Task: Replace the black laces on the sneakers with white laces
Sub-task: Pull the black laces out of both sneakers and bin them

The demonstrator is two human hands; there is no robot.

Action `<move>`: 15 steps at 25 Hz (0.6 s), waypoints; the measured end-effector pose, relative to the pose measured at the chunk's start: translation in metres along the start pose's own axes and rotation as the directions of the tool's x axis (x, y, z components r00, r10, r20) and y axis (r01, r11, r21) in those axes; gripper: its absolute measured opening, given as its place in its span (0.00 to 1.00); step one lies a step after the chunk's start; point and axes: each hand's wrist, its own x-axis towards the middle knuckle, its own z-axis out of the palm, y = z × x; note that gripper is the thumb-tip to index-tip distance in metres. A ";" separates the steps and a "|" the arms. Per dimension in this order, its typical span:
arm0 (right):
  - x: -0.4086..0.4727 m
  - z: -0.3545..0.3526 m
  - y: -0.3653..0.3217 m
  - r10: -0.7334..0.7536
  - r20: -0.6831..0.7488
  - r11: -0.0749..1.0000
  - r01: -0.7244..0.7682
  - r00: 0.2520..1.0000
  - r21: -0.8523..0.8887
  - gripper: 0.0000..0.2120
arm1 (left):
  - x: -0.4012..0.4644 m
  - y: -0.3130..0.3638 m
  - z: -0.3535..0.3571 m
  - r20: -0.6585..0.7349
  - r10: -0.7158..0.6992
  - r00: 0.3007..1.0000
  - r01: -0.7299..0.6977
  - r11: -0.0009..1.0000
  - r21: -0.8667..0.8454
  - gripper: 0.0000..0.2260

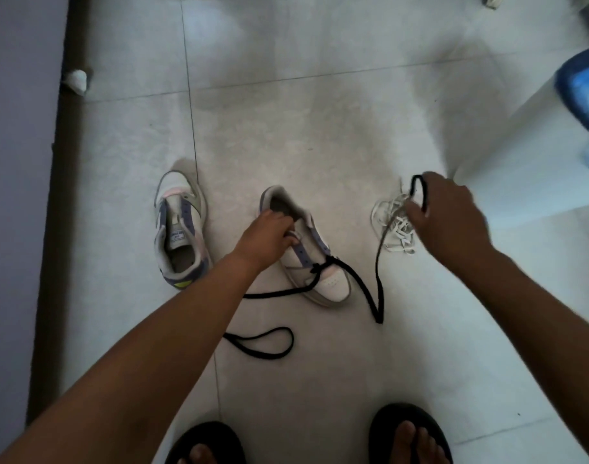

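Two white and purple sneakers stand on the tiled floor. The left sneaker [181, 226] has no lace in it. My left hand [269, 234] grips the tongue of the middle sneaker [315, 262], whose black lace [360, 279] runs only through the eyelets near the toe. My right hand [447, 212] holds one end of that lace up, with a loop sticking out above the fingers. The lace's other end [276, 291] trails toward my left forearm. A second black lace [266, 343] lies looped on the floor. A heap of white laces [392, 226] lies under my right hand.
A dark skirting board [60, 195] and a wall run along the left. At the right edge stands a blue bin [584, 95] beside a white surface [527, 169]. My feet in black sandals [410, 437] are at the bottom. A small white object [75, 80] lies by the skirting.
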 end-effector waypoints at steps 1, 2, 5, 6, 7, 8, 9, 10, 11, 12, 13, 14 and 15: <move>0.001 0.014 -0.008 -0.064 0.094 0.998 0.061 0.994 0.034 0.14 | -0.001 0.000 -0.001 0.003 0.001 1.000 -0.001 1.000 -0.002 0.08; -0.004 0.030 -0.018 -0.139 0.222 0.989 0.125 0.965 0.079 0.18 | -0.001 0.000 -0.001 0.004 -0.001 1.000 0.001 1.000 -0.005 0.08; -0.034 0.078 -0.046 -0.137 0.539 0.990 0.109 0.831 0.084 0.29 | -0.003 0.002 0.000 -0.007 -0.014 1.000 0.014 1.000 -0.021 0.08; -0.042 0.089 -0.051 -0.067 0.552 0.997 0.042 0.831 0.057 0.32 | -0.003 0.003 0.002 -0.012 -0.025 1.000 0.024 0.999 -0.025 0.08; -0.046 0.097 -0.055 0.009 0.528 0.999 -0.030 0.849 0.032 0.34 | -0.003 0.005 0.004 -0.019 -0.043 0.999 0.042 0.999 -0.027 0.08; -0.048 0.102 -0.057 0.069 0.505 0.997 -0.079 0.860 -0.002 0.34 | -0.004 0.005 0.006 -0.024 -0.062 0.998 0.061 0.998 -0.029 0.08; -0.049 0.104 -0.059 0.101 0.500 0.995 -0.091 0.860 -0.044 0.34 | -0.005 0.006 0.008 -0.027 -0.072 0.997 0.071 0.997 -0.031 0.08; -0.048 0.105 -0.060 0.111 0.514 0.994 -0.087 0.851 -0.071 0.32 | -0.005 0.007 0.010 -0.030 -0.072 0.997 0.071 0.997 -0.031 0.08; -0.047 0.104 -0.060 0.104 0.531 0.994 -0.072 0.841 -0.081 0.30 | -0.006 0.008 0.011 -0.029 -0.066 0.997 0.065 0.997 -0.031 0.08; -0.046 0.102 -0.060 0.085 0.543 0.995 -0.043 0.836 -0.089 0.28 | -0.007 0.009 0.011 -0.025 -0.060 0.998 0.059 0.998 -0.028 0.08; -0.044 0.100 -0.059 0.055 0.544 0.995 0.001 0.837 -0.103 0.26 | -0.007 0.009 0.011 -0.022 -0.053 0.998 0.052 0.998 -0.026 0.08; -0.044 0.098 -0.059 0.028 0.543 0.992 0.042 0.839 -0.116 0.24 | -0.007 0.009 0.011 -0.022 -0.048 0.999 0.047 0.999 -0.026 0.09; -0.044 0.096 -0.057 0.009 0.543 0.990 0.070 0.840 -0.125 0.22 | -0.007 0.009 0.011 -0.026 -0.046 0.999 0.045 0.999 -0.028 0.09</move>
